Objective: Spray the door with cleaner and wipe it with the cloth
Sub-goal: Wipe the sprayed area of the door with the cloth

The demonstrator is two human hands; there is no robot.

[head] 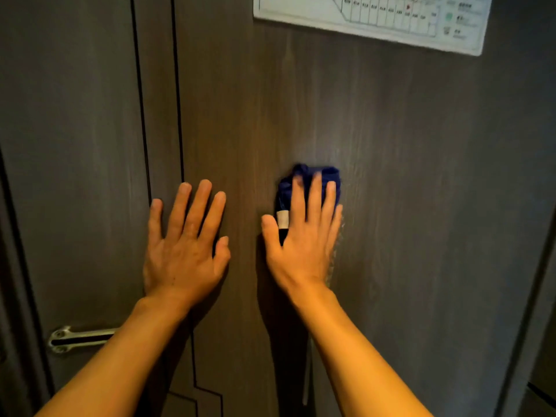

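Blue cloth point(310, 188) lies flat against the door point(391, 161), pinned under the right hand point(301, 236). Its bunched upper edge shows past the fingertips, and a strip of it shows between the thumb and forefinger, where a pale label point(282, 218) sits on the fabric. The right fingers point(316, 200) are spread and extended, pressing the cloth rather than curling around it. The cloth looks dark blue, crumpled and slightly blurred. Just beside it, the left hand point(186, 245) rests palm-flat on the dark wood-grain door with its fingers splayed, holding nothing. A metal door handle point(81, 338) shows lower left, and a laminated floor plan point(373, 19) is mounted at upper right.
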